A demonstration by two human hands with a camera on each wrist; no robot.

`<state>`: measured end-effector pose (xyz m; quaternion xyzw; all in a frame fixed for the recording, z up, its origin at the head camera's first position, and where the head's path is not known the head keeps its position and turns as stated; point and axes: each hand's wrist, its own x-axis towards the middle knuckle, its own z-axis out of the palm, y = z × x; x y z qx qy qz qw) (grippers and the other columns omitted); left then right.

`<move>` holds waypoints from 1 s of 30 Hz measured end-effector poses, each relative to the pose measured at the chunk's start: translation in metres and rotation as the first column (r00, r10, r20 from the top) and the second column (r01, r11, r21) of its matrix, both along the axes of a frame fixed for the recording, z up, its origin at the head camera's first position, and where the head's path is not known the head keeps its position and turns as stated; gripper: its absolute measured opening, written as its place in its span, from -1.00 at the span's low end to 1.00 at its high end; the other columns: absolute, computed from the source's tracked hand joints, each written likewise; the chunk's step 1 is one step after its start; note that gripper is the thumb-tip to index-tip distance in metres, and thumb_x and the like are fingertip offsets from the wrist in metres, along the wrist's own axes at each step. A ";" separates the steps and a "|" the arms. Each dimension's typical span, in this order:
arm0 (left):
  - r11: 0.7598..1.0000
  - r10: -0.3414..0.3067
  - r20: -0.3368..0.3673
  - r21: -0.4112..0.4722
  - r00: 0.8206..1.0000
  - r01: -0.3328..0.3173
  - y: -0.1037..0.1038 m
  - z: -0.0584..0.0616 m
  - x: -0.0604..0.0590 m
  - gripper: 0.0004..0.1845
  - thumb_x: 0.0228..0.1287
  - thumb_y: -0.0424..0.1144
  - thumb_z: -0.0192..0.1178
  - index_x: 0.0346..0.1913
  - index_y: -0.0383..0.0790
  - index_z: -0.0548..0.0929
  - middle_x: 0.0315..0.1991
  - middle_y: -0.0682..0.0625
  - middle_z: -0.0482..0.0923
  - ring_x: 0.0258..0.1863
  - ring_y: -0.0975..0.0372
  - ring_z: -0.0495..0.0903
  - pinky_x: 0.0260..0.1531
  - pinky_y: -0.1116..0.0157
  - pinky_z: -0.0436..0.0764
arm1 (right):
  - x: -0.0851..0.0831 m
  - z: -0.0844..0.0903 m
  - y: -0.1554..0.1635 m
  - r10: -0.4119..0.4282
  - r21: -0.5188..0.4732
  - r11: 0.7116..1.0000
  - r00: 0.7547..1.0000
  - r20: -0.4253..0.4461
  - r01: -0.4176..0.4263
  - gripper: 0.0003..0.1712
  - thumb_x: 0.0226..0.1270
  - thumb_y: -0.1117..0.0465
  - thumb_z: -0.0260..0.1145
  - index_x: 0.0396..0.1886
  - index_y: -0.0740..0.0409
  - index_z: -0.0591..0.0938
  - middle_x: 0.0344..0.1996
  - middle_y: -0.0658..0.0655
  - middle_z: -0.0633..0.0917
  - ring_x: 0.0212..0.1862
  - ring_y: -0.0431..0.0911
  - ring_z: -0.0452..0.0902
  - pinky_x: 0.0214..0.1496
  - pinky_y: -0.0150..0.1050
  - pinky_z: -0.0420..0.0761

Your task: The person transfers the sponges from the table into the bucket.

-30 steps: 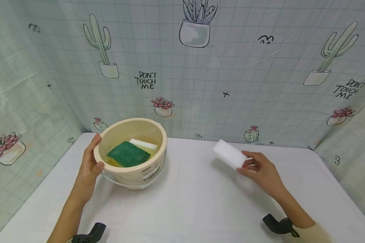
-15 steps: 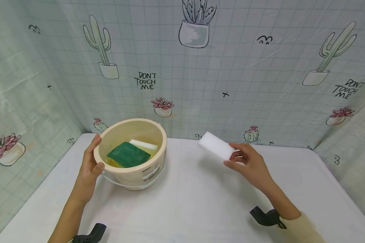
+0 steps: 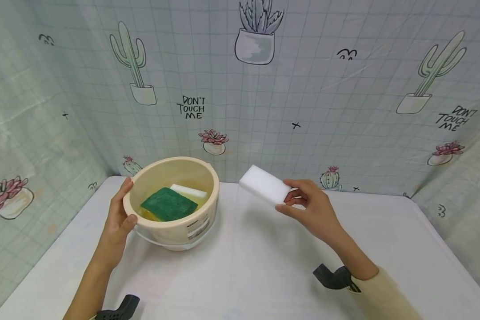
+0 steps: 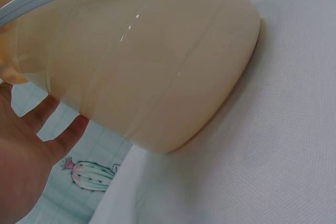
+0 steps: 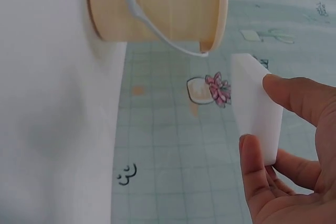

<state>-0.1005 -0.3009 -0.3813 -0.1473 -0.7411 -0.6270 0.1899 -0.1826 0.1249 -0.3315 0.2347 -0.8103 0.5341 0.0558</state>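
A cream bucket (image 3: 172,226) with a pale handle stands on the white table, left of centre. My left hand (image 3: 118,222) holds its left side, thumb at the rim and fingers spread along the outer wall; in the left wrist view the fingertips (image 4: 79,124) meet that wall. Inside lie a green scouring pad (image 3: 169,204), something yellow under it, and a white block (image 3: 189,191). To the right of the bucket, my right hand (image 3: 310,206) pinches one end of a white melamine sponge (image 3: 264,183), raised above the table. In the right wrist view thumb and fingers clasp the sponge (image 5: 257,108).
The white table (image 3: 240,275) runs back to a hanging cloth (image 3: 296,89) printed with cacti and lettering, which also closes off both sides. A label is on the bucket's front. Each wrist wears a black camera mount (image 3: 333,276).
My right hand has carried the white melamine sponge leftward and slightly up, closer to the bucket. The left hand and the bucket have stayed in place.
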 end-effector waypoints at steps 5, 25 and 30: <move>1.000 -0.003 0.000 0.004 1.000 0.003 0.000 0.000 0.000 -0.31 0.44 -0.25 0.00 0.52 -0.05 -0.03 0.53 0.07 -0.30 0.48 0.10 -0.19 0.14 0.55 0.28 | 0.003 0.008 -0.013 0.026 -0.003 1.000 1.000 -0.001 -0.026 -0.32 0.00 0.21 0.55 0.17 0.18 0.54 -0.04 0.13 0.51 -0.17 -0.07 0.56 -0.05 -0.31 0.59; 1.000 -0.013 -0.009 0.008 1.000 0.013 0.001 0.000 0.002 -0.31 0.44 -0.26 -0.01 0.52 -0.06 -0.04 0.53 0.06 -0.31 0.48 0.10 -0.19 0.14 0.55 0.28 | 0.008 0.021 -0.068 0.140 -0.036 0.989 0.987 -0.072 -0.143 -0.34 -0.08 0.27 0.58 0.11 0.15 0.58 -0.11 0.09 0.52 -0.20 -0.11 0.54 -0.08 -0.32 0.60; 1.000 -0.007 -0.006 0.003 1.000 0.007 0.001 0.001 0.002 -0.31 0.44 -0.26 -0.01 0.52 -0.06 -0.04 0.53 0.06 -0.31 0.48 0.09 -0.18 0.14 0.55 0.28 | 0.011 0.022 -0.081 0.152 -0.023 0.988 0.985 -0.080 -0.154 -0.34 -0.08 0.29 0.58 0.10 0.18 0.57 -0.11 0.07 0.51 -0.20 -0.12 0.52 -0.09 -0.31 0.61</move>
